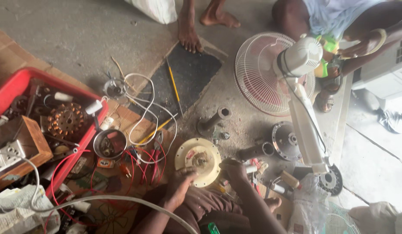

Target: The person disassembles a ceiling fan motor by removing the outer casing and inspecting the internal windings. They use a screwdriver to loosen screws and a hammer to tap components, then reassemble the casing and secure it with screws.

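A round cream-coloured motor cover (198, 158) with a rusty hub at its middle sits on the concrete floor (79, 39) just in front of the person's knees, and both hands meet it at its near rim. The left hand (180, 184) comes up from below on the disc's left side, fingers curled over the lower-left edge and gripping it. The right hand (234, 170) is closed against the lower-right edge; its fingers are bunched, and whether they pinch the rim itself or a small part beside it cannot be told. So the disc lies between the two hands, slightly ahead of them.

Just left of the disc, red-handled pliers (156, 152) lie on a tangle of red wires (140, 167), with a white cable (144, 108) looping above them. Beyond these stand a small metal cup (110, 144) and a red plastic tray (19, 84) crowded with parts, among them a copper-wound stator (65, 119). Above the disc a dark metal tube (214, 120) lies on the floor, and another short tube (258, 151) lies to the right. Further right, a white standing fan (292, 86) lies on its side, its grille (257, 71) toward the top. A yellow-handled screwdriver (174, 86) rests on a dark mat (192, 73). Other people's bare feet (190, 37) stand at the top edge
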The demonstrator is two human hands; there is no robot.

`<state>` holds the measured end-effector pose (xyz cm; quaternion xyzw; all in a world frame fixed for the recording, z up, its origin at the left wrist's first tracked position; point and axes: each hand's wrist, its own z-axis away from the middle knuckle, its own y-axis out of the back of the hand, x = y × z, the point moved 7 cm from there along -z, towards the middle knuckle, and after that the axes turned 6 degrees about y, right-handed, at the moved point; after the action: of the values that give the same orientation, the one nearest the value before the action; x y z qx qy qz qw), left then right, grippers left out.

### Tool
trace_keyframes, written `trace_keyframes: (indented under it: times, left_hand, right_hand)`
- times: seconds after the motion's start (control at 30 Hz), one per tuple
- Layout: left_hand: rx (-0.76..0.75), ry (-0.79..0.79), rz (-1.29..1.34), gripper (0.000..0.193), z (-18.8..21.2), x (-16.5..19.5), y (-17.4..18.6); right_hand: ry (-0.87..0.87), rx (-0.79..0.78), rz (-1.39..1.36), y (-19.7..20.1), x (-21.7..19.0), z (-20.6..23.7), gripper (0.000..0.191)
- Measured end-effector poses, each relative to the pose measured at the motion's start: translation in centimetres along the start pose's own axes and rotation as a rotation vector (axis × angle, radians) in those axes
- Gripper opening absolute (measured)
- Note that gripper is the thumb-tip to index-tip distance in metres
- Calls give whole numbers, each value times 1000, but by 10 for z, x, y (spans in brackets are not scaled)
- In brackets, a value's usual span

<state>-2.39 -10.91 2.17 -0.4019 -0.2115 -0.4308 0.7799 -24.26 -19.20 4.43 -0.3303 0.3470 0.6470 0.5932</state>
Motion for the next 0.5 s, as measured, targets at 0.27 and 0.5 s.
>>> trace_keyframes:
  times: [0.27,0.5]
  left_hand:
    - [126,496,337,19,19,-21,-16]
    - [59,371,445,11,43,-1,-14]
  right_hand:
    - [460,-387,413,-58,-44,83,15]
    - [1282,-375,1048,-65,-54,108,27]
